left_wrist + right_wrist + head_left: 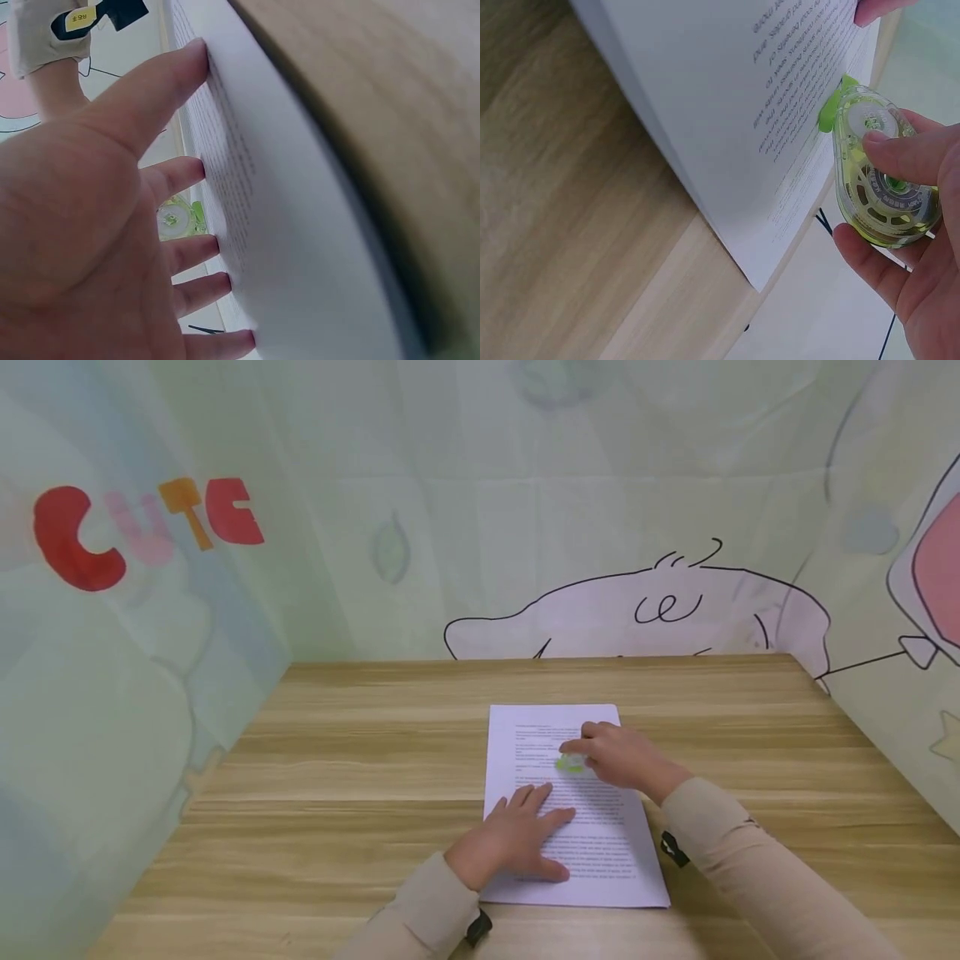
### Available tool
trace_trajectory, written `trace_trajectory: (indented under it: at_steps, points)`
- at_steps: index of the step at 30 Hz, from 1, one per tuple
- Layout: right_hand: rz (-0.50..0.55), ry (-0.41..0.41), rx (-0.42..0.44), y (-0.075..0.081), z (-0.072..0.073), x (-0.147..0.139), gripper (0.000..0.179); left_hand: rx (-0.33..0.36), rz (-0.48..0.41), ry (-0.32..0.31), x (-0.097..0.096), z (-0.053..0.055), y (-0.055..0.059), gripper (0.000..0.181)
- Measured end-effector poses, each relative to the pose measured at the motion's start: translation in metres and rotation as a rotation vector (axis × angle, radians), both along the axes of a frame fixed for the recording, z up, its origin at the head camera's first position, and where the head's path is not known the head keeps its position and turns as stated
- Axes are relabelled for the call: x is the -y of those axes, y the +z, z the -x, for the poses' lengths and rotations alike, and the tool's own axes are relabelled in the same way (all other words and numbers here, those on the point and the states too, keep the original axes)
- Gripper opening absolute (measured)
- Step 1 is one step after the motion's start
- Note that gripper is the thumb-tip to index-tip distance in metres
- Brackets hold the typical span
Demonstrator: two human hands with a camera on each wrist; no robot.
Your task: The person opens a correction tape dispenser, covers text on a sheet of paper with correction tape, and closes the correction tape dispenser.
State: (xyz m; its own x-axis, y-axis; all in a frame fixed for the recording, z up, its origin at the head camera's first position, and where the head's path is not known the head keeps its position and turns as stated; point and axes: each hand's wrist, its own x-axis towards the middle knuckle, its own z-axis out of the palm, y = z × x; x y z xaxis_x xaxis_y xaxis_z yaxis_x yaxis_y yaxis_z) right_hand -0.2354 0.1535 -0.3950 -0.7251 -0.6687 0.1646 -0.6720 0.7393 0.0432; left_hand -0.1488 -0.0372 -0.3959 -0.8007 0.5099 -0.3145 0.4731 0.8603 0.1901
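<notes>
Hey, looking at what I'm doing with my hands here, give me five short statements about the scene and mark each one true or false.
1. The right hand holds a tape dispenser. True.
2. The left hand touches the paper with its fingers spread. True.
3. The tape dispenser's case is solid black. False: it is see-through, with yellow-green parts.
4. The paper is blank. False: it bears lines of print.
5. The paper lies on a wood-grained table. True.

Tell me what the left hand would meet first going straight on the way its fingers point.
Sliding over the paper, the left hand would probably meet the tape dispenser first, held in the right hand, though depth is hard to judge.
</notes>
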Motion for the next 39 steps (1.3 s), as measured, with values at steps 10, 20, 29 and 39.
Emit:
trace_trajectory:
  at_steps: [10,20,29,39]
  points:
    - [-0.093,0.040,-0.025,0.0002,0.0018,0.0000,0.040,-0.015,0.007,-0.002,-0.0017,0.0031,-0.0049,0.074]
    - [-0.124,0.052,-0.005,0.0025,0.0023,0.0025,0.042,-0.004,0.025,0.011,-0.0014,0.0030,-0.0036,0.075]
    - [-0.211,0.036,0.020,0.0068,0.0009,0.0015,0.043,-0.018,0.020,-0.010,-0.0029,0.0046,-0.0069,0.076]
    - [-0.212,0.027,0.003,0.0080,0.0010,-0.0028,0.044,-0.023,0.036,0.001,-0.0017,0.0060,-0.0073,0.076]
